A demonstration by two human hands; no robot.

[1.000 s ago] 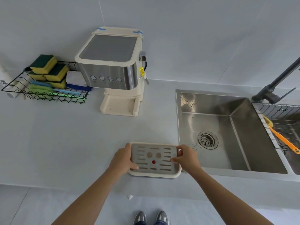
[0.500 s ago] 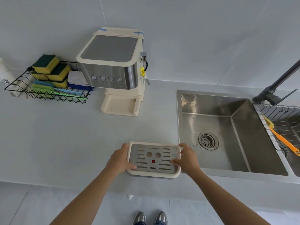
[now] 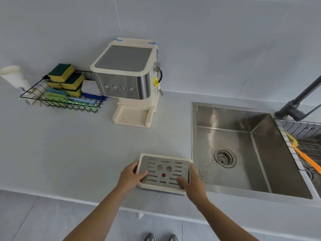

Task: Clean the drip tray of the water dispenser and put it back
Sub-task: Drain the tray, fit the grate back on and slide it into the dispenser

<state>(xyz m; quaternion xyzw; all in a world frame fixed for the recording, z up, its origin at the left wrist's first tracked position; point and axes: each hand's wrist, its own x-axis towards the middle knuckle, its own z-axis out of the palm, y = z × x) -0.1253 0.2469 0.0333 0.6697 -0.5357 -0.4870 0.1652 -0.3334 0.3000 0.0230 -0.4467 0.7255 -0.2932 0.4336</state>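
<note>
The cream drip tray (image 3: pixel 164 172) with its slotted steel grate and a red dot lies on the grey counter near the front edge, just left of the sink. My left hand (image 3: pixel 131 176) grips its left edge, thumb on the grate. My right hand (image 3: pixel 192 184) grips its right front corner, thumb on top. The cream and steel water dispenser (image 3: pixel 129 80) stands at the back, and its base recess (image 3: pixel 132 116) is bare.
A steel sink (image 3: pixel 243 150) with a drain and dark specks lies right of the tray. A dark faucet (image 3: pixel 298 103) and a wire rack with an orange brush (image 3: pixel 305 157) are far right. A black wire basket (image 3: pixel 60 100) with sponges, brushes and a cloth sits left of the dispenser.
The tray stays on the counter in both hands. My right hand has slid from the tray's far right corner down to its front right corner.
</note>
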